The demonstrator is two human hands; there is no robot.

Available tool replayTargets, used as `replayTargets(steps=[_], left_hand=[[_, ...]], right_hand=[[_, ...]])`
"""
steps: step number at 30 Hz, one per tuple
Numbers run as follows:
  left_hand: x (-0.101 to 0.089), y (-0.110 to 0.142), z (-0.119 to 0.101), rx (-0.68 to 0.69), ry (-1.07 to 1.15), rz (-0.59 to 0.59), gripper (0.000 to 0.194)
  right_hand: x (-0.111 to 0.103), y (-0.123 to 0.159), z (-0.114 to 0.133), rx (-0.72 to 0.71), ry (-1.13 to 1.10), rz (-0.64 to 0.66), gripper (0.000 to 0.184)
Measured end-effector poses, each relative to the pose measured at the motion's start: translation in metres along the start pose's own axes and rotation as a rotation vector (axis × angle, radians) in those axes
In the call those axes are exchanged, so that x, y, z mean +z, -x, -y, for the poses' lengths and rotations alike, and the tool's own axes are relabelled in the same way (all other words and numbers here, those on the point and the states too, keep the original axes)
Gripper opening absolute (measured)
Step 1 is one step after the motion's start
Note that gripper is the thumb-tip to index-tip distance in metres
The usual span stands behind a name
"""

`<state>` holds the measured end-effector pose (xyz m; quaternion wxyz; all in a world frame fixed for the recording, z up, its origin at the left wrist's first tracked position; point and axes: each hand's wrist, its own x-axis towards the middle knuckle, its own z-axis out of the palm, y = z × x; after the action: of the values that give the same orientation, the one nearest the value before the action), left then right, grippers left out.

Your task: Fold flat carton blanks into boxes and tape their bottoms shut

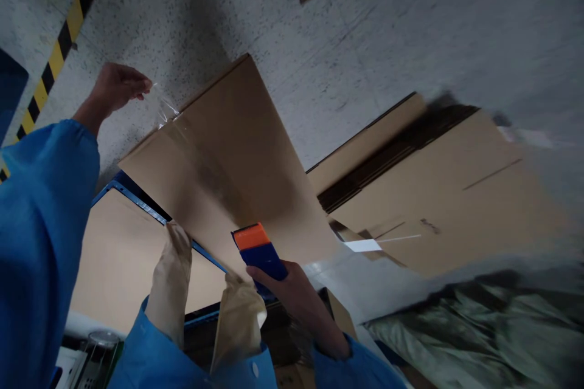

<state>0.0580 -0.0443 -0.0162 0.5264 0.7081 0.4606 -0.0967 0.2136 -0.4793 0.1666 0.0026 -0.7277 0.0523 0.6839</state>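
Observation:
A brown cardboard box (241, 146) lies in front of me, its flat face up. Clear tape (168, 110) runs along this face and hangs past the far left edge. My left hand (119, 88) is beyond that edge, fingers pinched together at the loose tape end. Wrapped in my right hand (298, 295) is a blue and orange tape dispenser (260, 249), held over the box's near edge. The dispenser's underside, and whether it touches the cardboard, is hidden.
Flattened cardboard boxes (438, 194) are stacked on the right. Cardboard in a blue-edged crate (121, 249) is at the left. Black and yellow floor tape (57, 55) crosses the upper left. Crumpled green sheeting (493, 328) lies lower right. My knees are just below the box.

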Motion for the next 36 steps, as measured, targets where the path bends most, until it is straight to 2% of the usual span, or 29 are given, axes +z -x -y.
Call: replayTargets(steps=[2, 5, 8, 12, 14, 16, 17, 19, 20, 21, 22, 24, 25, 26, 28, 30, 36], left_hand=[[0.016, 0.002, 0.004, -0.028, 0.006, 0.032, 0.053], [0.042, 0.009, 0.007, -0.108, 0.049, 0.061, 0.071], [0.064, 0.016, 0.01, -0.159, 0.039, 0.038, 0.085], [0.072, 0.012, 0.018, -0.164, -0.108, 0.007, 0.076], [0.067, 0.008, 0.019, -0.206, -0.219, -0.023, 0.098], [0.06, 0.01, 0.011, -0.224, -0.285, -0.102, 0.119], [0.058, 0.015, 0.002, -0.202, -0.278, -0.167, 0.118], [0.064, 0.034, -0.024, -0.086, -0.25, -0.33, 0.098], [0.073, 0.047, -0.04, -0.001, -0.242, -0.391, 0.086], [0.086, 0.061, -0.056, 0.097, -0.26, -0.388, 0.077], [0.103, 0.076, -0.071, 0.19, -0.295, -0.324, 0.069], [0.143, 0.102, -0.094, 0.378, -0.361, 0.011, 0.061], [0.164, 0.112, -0.1, 0.414, -0.377, 0.12, 0.058], [0.182, 0.119, -0.103, 0.432, -0.384, 0.174, 0.057], [0.207, 0.123, -0.103, 0.418, -0.387, 0.179, 0.057], [0.217, 0.121, -0.098, 0.388, -0.379, 0.142, 0.06], [0.212, 0.111, -0.096, 0.35, -0.335, 0.127, 0.066]], right_hand=[[0.002, -0.008, -0.003, -0.007, -0.004, -0.004, 0.042], [0.005, -0.023, -0.004, -0.002, -0.012, -0.006, 0.041], [0.005, -0.036, -0.002, -0.007, 0.006, -0.03, 0.043], [0.004, -0.044, -0.001, -0.006, 0.0, -0.042, 0.046], [0.005, -0.045, -0.002, 0.005, -0.001, -0.047, 0.046], [0.005, -0.044, -0.002, 0.001, 0.018, -0.052, 0.045], [0.006, -0.043, -0.002, -0.008, 0.035, -0.056, 0.045], [0.006, -0.042, 0.0, -0.024, 0.067, -0.07, 0.045], [0.005, -0.042, 0.001, -0.027, 0.073, -0.077, 0.045], [0.005, -0.043, 0.002, -0.03, 0.069, -0.081, 0.044], [0.005, -0.043, 0.004, -0.03, 0.058, -0.08, 0.044], [0.004, -0.044, 0.007, -0.03, 0.026, -0.066, 0.044], [0.004, -0.045, 0.009, -0.032, 0.016, -0.06, 0.044], [0.004, -0.046, 0.01, -0.031, 0.012, -0.062, 0.044], [0.003, -0.047, 0.014, -0.029, 0.021, -0.08, 0.046], [0.001, -0.047, 0.016, -0.034, 0.042, -0.094, 0.05], [-0.006, -0.039, 0.015, -0.094, 0.106, -0.044, 0.052]])
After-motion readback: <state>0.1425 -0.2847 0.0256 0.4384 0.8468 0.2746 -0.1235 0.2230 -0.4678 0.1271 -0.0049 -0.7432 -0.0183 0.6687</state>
